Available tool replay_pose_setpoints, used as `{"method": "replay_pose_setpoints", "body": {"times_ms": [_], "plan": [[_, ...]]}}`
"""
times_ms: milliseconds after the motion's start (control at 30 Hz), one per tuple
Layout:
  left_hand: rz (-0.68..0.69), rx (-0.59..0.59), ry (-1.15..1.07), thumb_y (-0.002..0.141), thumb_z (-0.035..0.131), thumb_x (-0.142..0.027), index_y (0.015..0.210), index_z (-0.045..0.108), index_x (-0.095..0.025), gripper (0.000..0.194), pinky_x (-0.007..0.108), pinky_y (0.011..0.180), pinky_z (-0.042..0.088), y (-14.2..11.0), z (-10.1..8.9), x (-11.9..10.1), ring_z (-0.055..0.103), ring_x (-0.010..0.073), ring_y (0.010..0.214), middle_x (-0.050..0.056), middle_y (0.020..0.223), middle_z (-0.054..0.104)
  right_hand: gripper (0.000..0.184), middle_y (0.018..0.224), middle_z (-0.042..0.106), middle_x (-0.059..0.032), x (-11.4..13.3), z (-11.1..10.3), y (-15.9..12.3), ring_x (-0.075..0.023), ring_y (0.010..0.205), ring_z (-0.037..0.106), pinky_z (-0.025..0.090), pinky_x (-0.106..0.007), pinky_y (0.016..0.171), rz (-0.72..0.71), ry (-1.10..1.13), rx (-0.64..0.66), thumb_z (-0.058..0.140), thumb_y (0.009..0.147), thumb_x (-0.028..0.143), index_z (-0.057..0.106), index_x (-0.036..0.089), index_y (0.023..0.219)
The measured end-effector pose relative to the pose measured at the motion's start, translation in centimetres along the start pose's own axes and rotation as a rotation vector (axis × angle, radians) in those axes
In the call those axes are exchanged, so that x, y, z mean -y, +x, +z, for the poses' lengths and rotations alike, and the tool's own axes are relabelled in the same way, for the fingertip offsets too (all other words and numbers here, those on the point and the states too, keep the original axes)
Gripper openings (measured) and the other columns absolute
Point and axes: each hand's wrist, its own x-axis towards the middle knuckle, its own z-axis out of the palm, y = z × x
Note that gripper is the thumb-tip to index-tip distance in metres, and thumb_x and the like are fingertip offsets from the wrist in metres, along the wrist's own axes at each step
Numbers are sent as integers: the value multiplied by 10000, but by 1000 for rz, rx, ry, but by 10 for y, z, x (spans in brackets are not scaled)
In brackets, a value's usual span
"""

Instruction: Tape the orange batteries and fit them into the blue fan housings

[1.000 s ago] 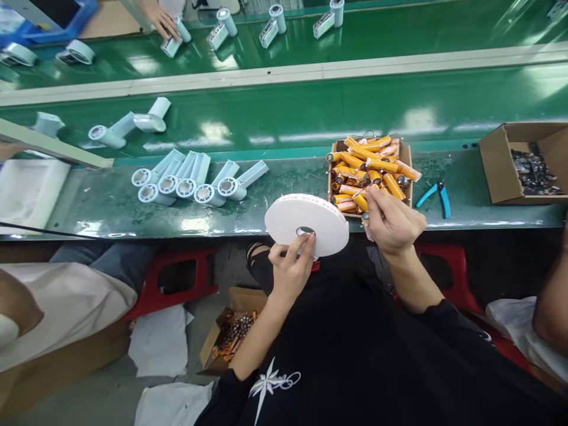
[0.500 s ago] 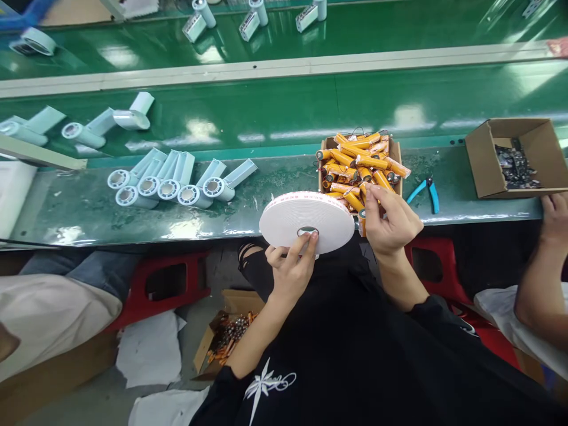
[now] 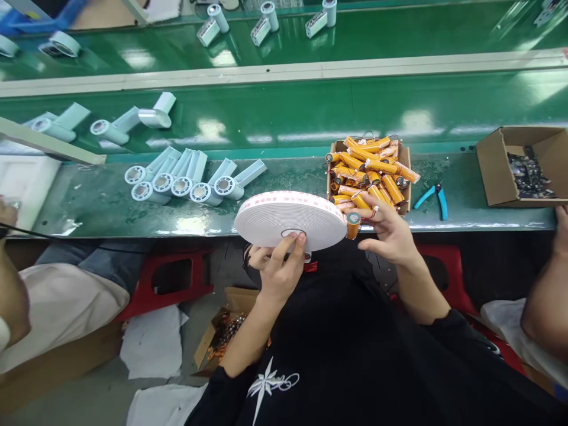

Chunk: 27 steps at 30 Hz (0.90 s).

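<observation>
Cylinders heap a cardboard box beside a tape roll

My head view shows orange-wrapped cylinders point(image 3: 373, 171) piled above the rim of a cardboard box point(image 3: 405, 154), lying at all angles with thin wires among them. Well to its right, a second carton point(image 3: 497, 171) sits tilted, with small dark parts point(image 3: 528, 174) inside. On the floor, an open box point(image 3: 205, 350) holds a jumble of orange and dark pieces point(image 3: 227, 331).

My left grip point(image 3: 279, 269) pinches the white tape roll point(image 3: 290, 218) at its centre hole, holding it tilted in front of the counter's edge. My right grip point(image 3: 393, 234) is spread, thumb standing clear of the fingers. One loose cylinder point(image 3: 353, 228) is by those fingertips at the roll's right rim; I can't tell what supports it.

On the counter point(image 3: 288, 168), six pale blue housings point(image 3: 181, 187) lie in a cluster to the left, and blue-handled cutters point(image 3: 442, 204) lie between the two cartons. Behind runs a shiny green surface point(image 3: 266, 118), bordered by a beige rail point(image 3: 266, 73). Co-workers' hands show at both edges, the left one point(image 3: 9, 216) near a white tray point(image 3: 35, 183).
</observation>
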Motion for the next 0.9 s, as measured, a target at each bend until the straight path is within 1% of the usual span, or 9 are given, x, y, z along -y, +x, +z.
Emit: {"method": "replay_pose_setpoints", "body": {"times_ms": [100, 167, 300, 400, 533, 667, 733, 800, 900], "plan": [[63, 5, -21, 919, 819, -198, 1407, 753, -423, 542, 506, 999, 425, 5, -2, 5, 416, 309, 1024, 89, 1135, 779, 470, 1244, 821, -61, 5, -2, 1, -252, 1143, 808, 690, -398, 1029, 70, -47, 4, 854, 958, 500, 776, 259, 1354], [30, 66, -55, 951, 781, -207, 1472, 703, -456, 583, 559, 1080, 377, 5, -2, 6, 409, 316, 1047, 75, 1182, 781, 342, 1151, 841, -43, 7, -2, 5, -243, 1051, 830, 706, -390, 1000, 114, -35, 1, 852, 964, 450, 831, 249, 1240], [-26, 131, -66, 982, 750, -233, 1556, 620, -493, 643, 619, 1149, 260, 3, 0, 0, 397, 318, 1050, 52, 1238, 783, 413, 1082, 846, -60, -1, 6, 16, -255, 948, 842, 737, -399, 915, 223, 188, -54, 951, 849, 483, 839, 214, 1143], [-27, 71, -6, 949, 809, -397, 1532, 661, -406, 602, 582, 1108, 303, 6, 1, -12, 404, 328, 1082, 95, 1249, 754, 506, 1087, 844, -75, -9, 30, 18, -264, 1011, 834, 733, -395, 904, 248, 418, -328, 1003, 768, 531, 787, 216, 1099], [-184, 7, 67, 925, 788, -619, 1495, 695, -228, 697, 537, 1028, 357, 14, 5, -36, 451, 345, 1104, 199, 1279, 674, 580, 1240, 817, -77, -3, 75, 15, -242, 1195, 786, 683, -393, 1032, 297, 708, -687, 988, 789, 554, 666, 261, 1172], [-202, 6, 41, 912, 790, -672, 1507, 669, -137, 809, 490, 958, 375, 18, 6, -51, 488, 335, 1057, 201, 1146, 645, 605, 1133, 839, -54, 2, 96, 13, -223, 1060, 819, 698, -373, 987, 322, 786, -705, 1060, 704, 447, 630, 253, 1083], [-221, 75, 28, 899, 800, -670, 1496, 678, -134, 811, 483, 946, 377, 13, 2, -54, 498, 336, 1051, 191, 1130, 636, 580, 1076, 848, -42, -1, 90, 14, -211, 995, 828, 712, -337, 926, 345, 791, -638, 1076, 682, 417, 641, 244, 1025], [-239, 183, -9, 882, 823, -629, 1475, 700, -154, 770, 477, 942, 380, 3, -7, -55, 511, 334, 1056, 178, 1130, 634, 566, 1049, 852, -42, -5, 65, 18, -220, 958, 833, 727, -331, 867, 402, 785, -522, 1096, 644, 382, 667, 234, 982], [-208, 389, -108, 821, 884, -541, 1430, 742, -225, 701, 456, 937, 385, -16, -26, -50, 539, 320, 1061, 137, 1126, 643, 432, 1064, 849, -25, -9, -8, 34, -203, 960, 832, 728, -292, 860, 299, 710, -528, 1074, 685, 279, 757, 239, 976]]}}
